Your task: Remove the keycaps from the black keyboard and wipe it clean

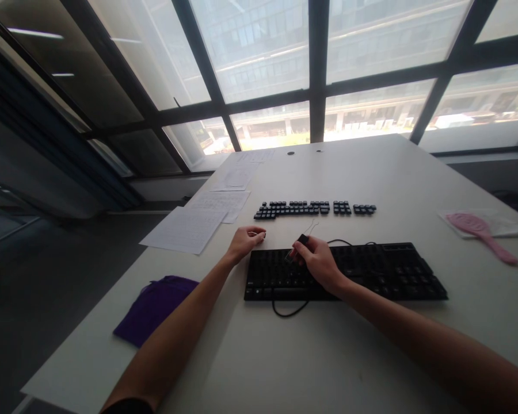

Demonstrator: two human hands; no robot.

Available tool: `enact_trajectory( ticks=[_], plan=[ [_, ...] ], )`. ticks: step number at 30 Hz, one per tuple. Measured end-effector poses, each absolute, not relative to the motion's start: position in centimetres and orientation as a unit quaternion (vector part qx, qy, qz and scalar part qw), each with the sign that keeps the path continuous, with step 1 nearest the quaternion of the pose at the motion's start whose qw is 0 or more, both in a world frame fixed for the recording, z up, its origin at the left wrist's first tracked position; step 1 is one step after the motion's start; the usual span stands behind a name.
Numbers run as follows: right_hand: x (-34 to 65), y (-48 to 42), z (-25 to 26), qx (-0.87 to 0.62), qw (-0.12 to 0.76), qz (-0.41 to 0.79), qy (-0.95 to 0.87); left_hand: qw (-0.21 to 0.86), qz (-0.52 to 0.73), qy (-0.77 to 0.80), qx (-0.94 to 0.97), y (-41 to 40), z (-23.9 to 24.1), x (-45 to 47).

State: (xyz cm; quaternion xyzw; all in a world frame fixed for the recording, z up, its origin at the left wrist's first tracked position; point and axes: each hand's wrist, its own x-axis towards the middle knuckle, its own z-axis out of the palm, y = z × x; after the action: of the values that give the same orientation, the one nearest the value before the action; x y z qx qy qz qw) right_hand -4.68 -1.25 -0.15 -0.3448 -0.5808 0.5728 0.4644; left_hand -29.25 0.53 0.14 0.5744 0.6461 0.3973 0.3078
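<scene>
Black plastic keycaps (291, 210) sit rowed, likely for order; the left hand (243, 241) pinches a dark piece (265, 234); the right hand (322, 263), a black-handled wire tool (303, 238).

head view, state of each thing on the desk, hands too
Black rectangular keyboard: flat, some keycaps in place
Loose black square keycaps: lined up in rows
Black-handled wire tool: held
Right hand: closed on the tool
Left hand: pinching a small dark piece
Purple cloth pouch: flat
Pink oval-headed brush: partly on pale wrapper
White paper sheets: partly overlapping
Black cable: looped
</scene>
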Motion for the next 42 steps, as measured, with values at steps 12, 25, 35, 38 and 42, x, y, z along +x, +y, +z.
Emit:
enact_trajectory(
  ticks=[12, 25, 35, 38, 42],
  plan=[
    [-4.7, -1.3, -0.1, -0.349, 0.452, 0.570, -0.590, 0.145, 0.370, 0.651, 0.647, 0.8, -0.9, -30.4],
    [-4.7, -1.3, -0.4, -0.346, 0.450, 0.573, -0.591, -0.013, 0.299, 0.540, 0.787, 3.8, -1.6, -30.3],
    [-4.8, -1.0, -0.6, -0.354, 0.445, 0.568, -0.595, -0.060, 0.276, 0.553, 0.783, 8.4, -1.4, -28.1],
    [-4.8, -1.0, -0.5, -0.354, 0.442, 0.570, -0.596, -0.077, 0.274, 0.560, 0.778, 8.7, -1.7, -27.8],
    [-4.8, -1.1, -0.3, -0.352, 0.438, 0.575, -0.595, -0.073, 0.289, 0.565, 0.769, 8.8, -2.1, -27.8]
  ],
)
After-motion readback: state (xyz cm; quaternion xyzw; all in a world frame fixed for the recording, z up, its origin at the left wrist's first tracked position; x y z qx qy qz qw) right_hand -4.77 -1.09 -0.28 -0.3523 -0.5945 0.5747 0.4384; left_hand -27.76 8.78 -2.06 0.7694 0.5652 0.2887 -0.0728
